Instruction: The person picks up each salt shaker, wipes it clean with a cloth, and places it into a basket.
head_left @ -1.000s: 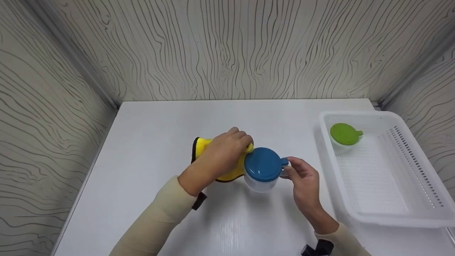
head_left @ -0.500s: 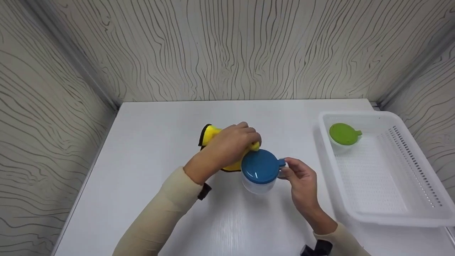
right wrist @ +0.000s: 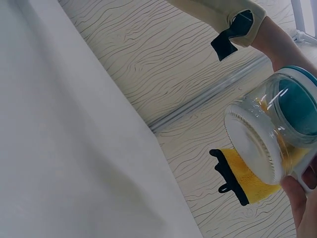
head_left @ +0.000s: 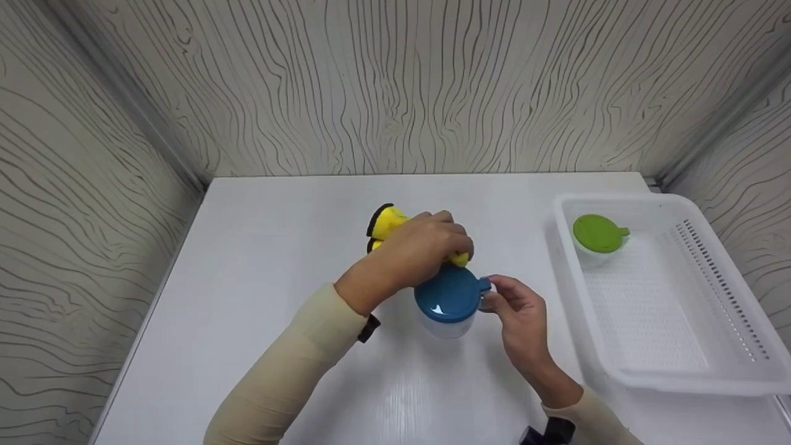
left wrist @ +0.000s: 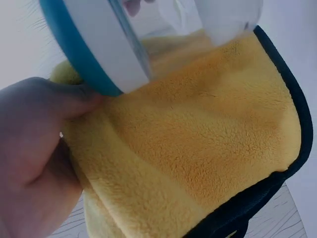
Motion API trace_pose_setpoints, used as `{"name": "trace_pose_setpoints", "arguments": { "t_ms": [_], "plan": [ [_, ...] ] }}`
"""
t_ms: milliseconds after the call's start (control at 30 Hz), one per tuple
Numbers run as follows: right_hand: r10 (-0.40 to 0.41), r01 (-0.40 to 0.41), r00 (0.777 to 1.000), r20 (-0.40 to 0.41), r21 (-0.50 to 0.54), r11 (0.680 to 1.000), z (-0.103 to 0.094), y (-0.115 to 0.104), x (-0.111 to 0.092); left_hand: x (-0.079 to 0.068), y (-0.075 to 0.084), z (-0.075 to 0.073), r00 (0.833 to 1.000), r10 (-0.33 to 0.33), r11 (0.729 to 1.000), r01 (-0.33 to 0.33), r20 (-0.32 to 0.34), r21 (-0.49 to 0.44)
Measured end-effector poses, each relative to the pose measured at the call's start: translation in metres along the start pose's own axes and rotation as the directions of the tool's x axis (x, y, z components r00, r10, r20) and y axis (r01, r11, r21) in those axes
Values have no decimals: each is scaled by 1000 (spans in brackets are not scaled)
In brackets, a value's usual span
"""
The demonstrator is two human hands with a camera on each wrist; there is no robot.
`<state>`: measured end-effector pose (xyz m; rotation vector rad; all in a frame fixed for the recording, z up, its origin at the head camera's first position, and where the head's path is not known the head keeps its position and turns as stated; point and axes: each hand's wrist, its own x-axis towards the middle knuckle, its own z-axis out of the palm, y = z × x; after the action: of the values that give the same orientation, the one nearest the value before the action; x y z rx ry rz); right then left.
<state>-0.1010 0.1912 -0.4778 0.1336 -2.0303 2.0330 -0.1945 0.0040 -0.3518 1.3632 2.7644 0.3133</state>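
Note:
My right hand [head_left: 524, 321] pinches the small handle on the side of a clear jar [head_left: 446, 329] with a round blue lid [head_left: 450, 300]. In the right wrist view the jar [right wrist: 255, 131] is tilted, its base off the table. My left hand [head_left: 423, 250] grips a fluffy yellow cloth [head_left: 388, 221] with a black border. Bunched under the fingers, the cloth presses at the lid's far edge. The left wrist view shows the cloth [left wrist: 198, 134] spread along the jar's side, with the thumb close to the lid's blue rim [left wrist: 84, 49].
At the right stands a white perforated plastic basket [head_left: 655, 383]. Inside its far left corner sits a similar clear jar with a green lid [head_left: 597, 233]. Wood-grain panels [head_left: 395, 86] rise behind the white table [head_left: 278, 216] and at both sides.
My left hand has moved right and away along the lid's far edge, taking the cloth with it. The jar and my right hand have shifted slightly left.

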Motion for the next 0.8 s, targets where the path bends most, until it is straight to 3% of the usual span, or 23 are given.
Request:
{"name": "trace_pose_setpoints", "arguments": {
  "t_ms": [367,800],
  "plan": [
    [10,-10,1000,7,7,1000,1,0,1,5,15,3,995,99,995,-100,18,20],
    [30,-30,1000,-7,-18,999,2,1,0,5,14,5,996,67,996,-70,62,50]
  ]
}}
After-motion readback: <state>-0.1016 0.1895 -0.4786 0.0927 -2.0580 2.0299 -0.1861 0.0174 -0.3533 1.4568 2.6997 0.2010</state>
